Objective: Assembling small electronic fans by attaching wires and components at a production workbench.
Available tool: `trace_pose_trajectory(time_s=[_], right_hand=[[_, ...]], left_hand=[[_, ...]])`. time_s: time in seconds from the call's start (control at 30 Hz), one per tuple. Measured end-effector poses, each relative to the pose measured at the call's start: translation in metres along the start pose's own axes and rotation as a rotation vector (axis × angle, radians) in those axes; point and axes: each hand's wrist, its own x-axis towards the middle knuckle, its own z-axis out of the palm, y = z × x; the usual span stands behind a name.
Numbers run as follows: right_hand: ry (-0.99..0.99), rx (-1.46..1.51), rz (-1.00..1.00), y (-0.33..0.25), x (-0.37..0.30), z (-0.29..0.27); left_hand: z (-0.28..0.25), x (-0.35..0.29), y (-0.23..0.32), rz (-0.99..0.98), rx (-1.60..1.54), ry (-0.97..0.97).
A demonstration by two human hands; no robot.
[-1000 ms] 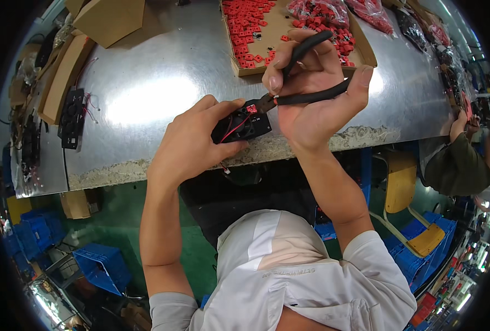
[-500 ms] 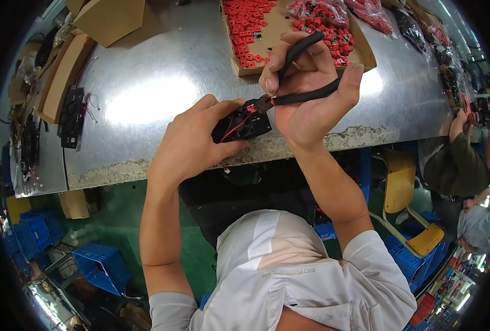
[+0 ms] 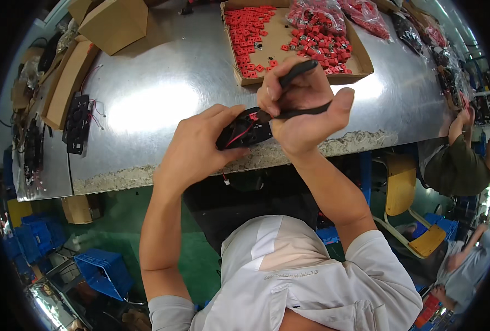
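Observation:
A black fan unit (image 3: pixel 249 133) with a fan set in it is gripped in my left hand (image 3: pixel 192 146), thumb along the near side and fingers over the far side. Red and black wires run across its face, and a thin lead with a white plug (image 3: pixel 226 181) dangles below the table edge. In my right hand (image 3: pixel 301 118) are pliers with black handles (image 3: pixel 305 112), the handles spread apart. Their jaws reach a small red part (image 3: pixel 254 116) at the unit's far right corner; whether they pinch it I cannot tell.
A cardboard tray (image 3: pixel 245 81) of red parts and bagged ones lies beyond my hands. Another black unit (image 3: pixel 77 124) with wires rests at left beside a long carton (image 3: pixel 63 94). The metal table (image 3: pixel 145 140) has a rough near edge. A co-worker's arm (image 3: pixel 459 138) is at far right.
The pliers' handles and my right hand have come lower and nearer to me. My left hand has tilted the fan unit slightly. The red part stays at the jaws.

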Motion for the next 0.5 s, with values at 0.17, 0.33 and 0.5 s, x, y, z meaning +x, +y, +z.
trace_pose_trajectory(time_s=[0.17, 0.33, 0.5], right_hand=[[-0.06, -0.014, 0.045, -0.001, -0.004, -0.005], [-0.628, -0.061, -0.046, 0.001, 0.02, -0.017], [-1.064, -0.114, -0.111, -0.003, 0.042, -0.004]], left_hand=[[-0.005, 0.005, -0.014, 0.035, -0.005, -0.003], [-0.034, 0.054, -0.052, 0.347, -0.094, -0.38], [-0.043, 0.087, -0.063, 0.521, -0.06, -0.562]])
